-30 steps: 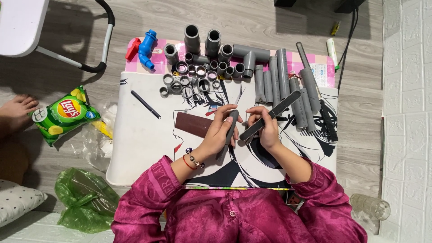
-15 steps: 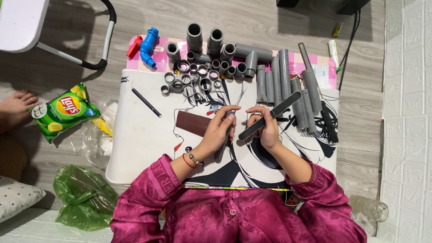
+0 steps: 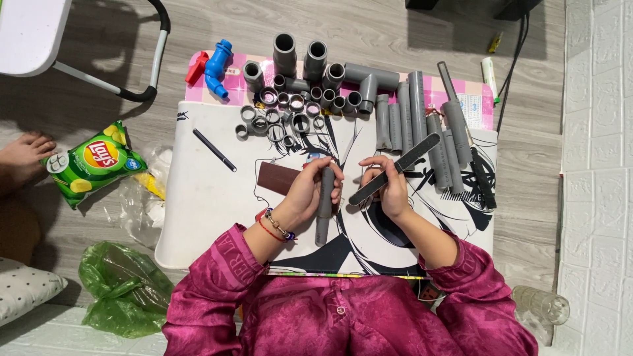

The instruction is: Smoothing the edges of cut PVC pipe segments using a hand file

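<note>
My left hand grips a short grey pipe held upright over the white mat. My right hand holds a long flat dark file that slants up to the right, its lower end close to the pipe's top. Both hands are in front of my pink sleeves. A brown rectangular sheet lies just left of my left hand.
Grey pipe fittings and rings cluster at the mat's far edge, long grey pipes at the far right. A blue valve and a black pen lie to the left. A green snack bag, green plastic bag and clear bottle rest on the floor.
The grey pipe in my left hand has turned more upright. The file in my right hand has shifted slightly away from the pipe's top.
</note>
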